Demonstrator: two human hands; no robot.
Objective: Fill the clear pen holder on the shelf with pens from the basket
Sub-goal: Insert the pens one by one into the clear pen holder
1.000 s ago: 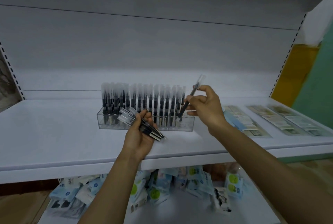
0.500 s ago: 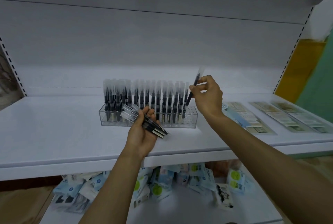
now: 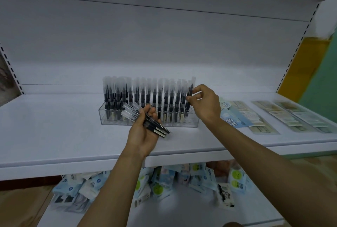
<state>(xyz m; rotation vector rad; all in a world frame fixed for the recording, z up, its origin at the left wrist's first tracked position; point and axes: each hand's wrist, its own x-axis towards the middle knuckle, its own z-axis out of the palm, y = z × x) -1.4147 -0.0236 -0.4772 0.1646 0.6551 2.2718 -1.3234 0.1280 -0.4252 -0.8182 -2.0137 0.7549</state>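
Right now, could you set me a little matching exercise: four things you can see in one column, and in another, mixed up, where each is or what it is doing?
Column one
1. left hand
2. right hand
3. clear pen holder
4. blue-and-white packets

Column two
a. heaped on the lower shelf
b. pinches a single pen at the holder's right end
c. stands on the white shelf, rows of upright pens in it
d. grips a bundle of pens

Pairs: 1-d, 2-b, 3-c, 4-a.
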